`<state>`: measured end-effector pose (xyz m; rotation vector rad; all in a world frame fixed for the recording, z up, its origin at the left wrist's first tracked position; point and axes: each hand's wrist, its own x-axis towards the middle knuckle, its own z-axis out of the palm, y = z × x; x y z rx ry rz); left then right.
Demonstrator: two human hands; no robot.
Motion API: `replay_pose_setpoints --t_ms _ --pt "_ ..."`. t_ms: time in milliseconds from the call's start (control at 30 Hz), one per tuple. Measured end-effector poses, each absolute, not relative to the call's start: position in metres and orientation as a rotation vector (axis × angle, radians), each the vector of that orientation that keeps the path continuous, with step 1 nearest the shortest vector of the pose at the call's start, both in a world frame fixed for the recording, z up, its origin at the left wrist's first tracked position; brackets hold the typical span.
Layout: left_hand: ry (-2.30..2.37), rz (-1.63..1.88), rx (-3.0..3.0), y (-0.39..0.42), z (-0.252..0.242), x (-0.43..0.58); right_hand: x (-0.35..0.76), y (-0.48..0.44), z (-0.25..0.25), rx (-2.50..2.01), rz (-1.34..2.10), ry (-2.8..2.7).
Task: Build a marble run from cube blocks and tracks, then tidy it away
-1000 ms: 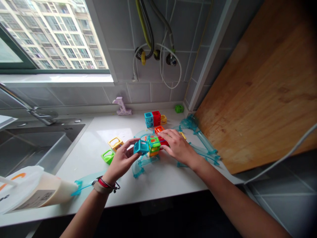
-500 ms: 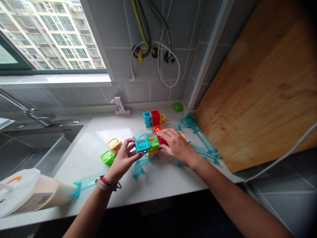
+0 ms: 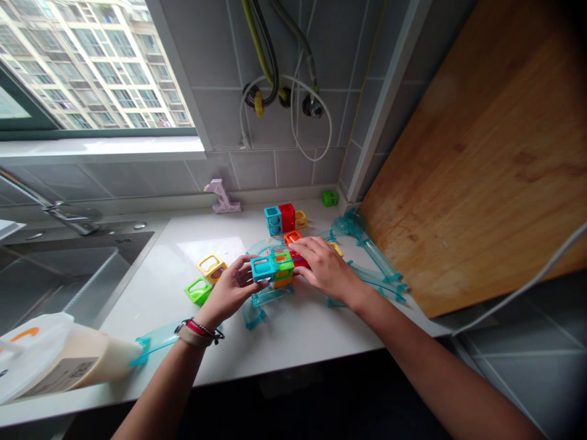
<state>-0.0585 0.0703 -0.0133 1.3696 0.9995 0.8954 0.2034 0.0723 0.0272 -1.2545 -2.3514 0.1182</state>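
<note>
My left hand (image 3: pixel 232 290) half-curled, thumb and fingers gripping blue block (image 3: pixel 263 269); block appears to touch left side of green block (image 3: pixel 285 264), orange block (image 3: pixel 281 283) below, all over middle of counter (image 3: pixel 316 348); my right hand (image 3: pixel 328 273) bent, thumb near and fingertips far, holding red block (image 3: pixel 299 259) just right of green one; step in hand seems seating blue against green; next move calls, I judge, for level push rightward, right hand bracing.
</note>
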Motion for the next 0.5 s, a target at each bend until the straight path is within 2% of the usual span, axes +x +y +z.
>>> replay_pose_setpoints --t_ms 333,500 --pt "1.142 1.013 1.514 0.053 0.011 -0.071 0.204 0.074 0.028 -1.245 0.066 -2.367" --pt "1.371 1.355 1.650 0.025 0.021 -0.101 0.205 0.069 0.030 -1.205 0.039 -2.312"
